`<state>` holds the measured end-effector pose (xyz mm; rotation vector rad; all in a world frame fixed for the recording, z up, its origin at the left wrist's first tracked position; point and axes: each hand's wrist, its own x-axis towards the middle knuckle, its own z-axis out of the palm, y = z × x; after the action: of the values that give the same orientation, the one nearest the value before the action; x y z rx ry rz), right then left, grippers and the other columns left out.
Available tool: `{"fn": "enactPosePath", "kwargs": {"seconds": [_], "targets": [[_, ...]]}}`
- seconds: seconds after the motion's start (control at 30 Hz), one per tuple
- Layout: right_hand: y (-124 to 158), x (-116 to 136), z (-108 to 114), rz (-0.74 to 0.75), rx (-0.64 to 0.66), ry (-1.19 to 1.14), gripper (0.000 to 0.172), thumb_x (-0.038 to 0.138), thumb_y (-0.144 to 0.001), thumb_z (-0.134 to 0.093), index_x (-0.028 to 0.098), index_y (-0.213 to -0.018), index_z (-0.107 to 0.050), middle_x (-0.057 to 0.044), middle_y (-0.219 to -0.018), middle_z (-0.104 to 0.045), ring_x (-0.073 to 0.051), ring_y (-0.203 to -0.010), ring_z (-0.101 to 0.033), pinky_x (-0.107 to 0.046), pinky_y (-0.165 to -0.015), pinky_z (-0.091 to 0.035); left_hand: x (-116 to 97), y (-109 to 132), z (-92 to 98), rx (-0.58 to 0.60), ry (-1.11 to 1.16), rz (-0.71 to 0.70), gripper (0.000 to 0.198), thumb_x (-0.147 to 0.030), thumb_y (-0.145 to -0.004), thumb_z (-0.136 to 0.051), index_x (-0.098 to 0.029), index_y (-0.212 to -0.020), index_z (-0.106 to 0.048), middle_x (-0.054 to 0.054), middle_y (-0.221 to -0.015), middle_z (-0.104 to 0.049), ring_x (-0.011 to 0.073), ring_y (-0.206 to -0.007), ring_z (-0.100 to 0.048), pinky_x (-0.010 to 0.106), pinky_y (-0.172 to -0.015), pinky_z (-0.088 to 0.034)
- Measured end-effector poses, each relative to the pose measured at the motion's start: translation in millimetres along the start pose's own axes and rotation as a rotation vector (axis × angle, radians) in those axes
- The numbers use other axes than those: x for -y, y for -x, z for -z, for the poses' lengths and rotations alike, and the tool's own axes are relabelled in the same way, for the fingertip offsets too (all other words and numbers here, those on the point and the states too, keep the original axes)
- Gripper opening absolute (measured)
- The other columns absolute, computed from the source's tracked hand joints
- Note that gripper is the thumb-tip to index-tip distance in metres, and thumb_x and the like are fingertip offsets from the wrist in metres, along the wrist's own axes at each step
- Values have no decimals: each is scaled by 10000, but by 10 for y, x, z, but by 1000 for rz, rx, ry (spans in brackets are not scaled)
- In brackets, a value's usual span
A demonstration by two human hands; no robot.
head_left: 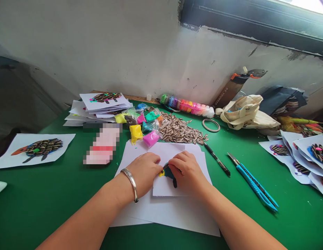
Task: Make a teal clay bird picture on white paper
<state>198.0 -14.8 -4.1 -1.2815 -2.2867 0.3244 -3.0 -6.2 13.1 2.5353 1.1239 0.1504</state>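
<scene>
My left hand and my right hand meet over a small piece of dark teal and yellow modelling clay on a cut white paper sheet. My right fingers curl over the clay, and my left fingertips touch its yellow end. Loose white paper sheets lie beneath both hands. A silver bangle circles my left wrist. Just beyond my hands sit a pile of striped sunflower seeds, a yellow clay packet and a pink clay packet.
A blue utility knife and a black pen lie right of the paper. Seed-decorated paper sheets sit left and right on the green table. A pixelated patch hides one object. A cloth bag stands behind.
</scene>
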Motion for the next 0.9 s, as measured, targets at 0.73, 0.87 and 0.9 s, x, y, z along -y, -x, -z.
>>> {"fn": "enactPosePath", "kwargs": {"seconds": [0.73,0.87,0.9], "targets": [[41,85,43,222,47,13,304,91,-864,-500,241,-1045,-694,-82,-1088,-663,-238,-966,-504,-415,-824,-416,5,-11,61,34,25,7,324,-26,-796,-455,-176,-972,-681,87,-1002,-635,233,-1016,-560,354,-923,-472],[9,24,65,188,-19,-6,355,37,-826,-482,209,-1057,-690,-100,-1085,-658,-238,-954,-509,-414,-805,-426,-10,-14,80,42,38,16,326,-26,-805,-442,-147,-986,-685,101,-1006,-634,248,-1025,-554,379,-932,-471],[-8,-8,72,164,-48,-12,364,24,-818,-472,194,-1055,-690,-108,-1068,-659,-234,-936,-512,-410,-794,-430,-11,-17,86,45,41,15,322,-30,-807,-443,-138,-988,-685,105,-1013,-634,254,-1032,-551,387,-936,-470]]}}
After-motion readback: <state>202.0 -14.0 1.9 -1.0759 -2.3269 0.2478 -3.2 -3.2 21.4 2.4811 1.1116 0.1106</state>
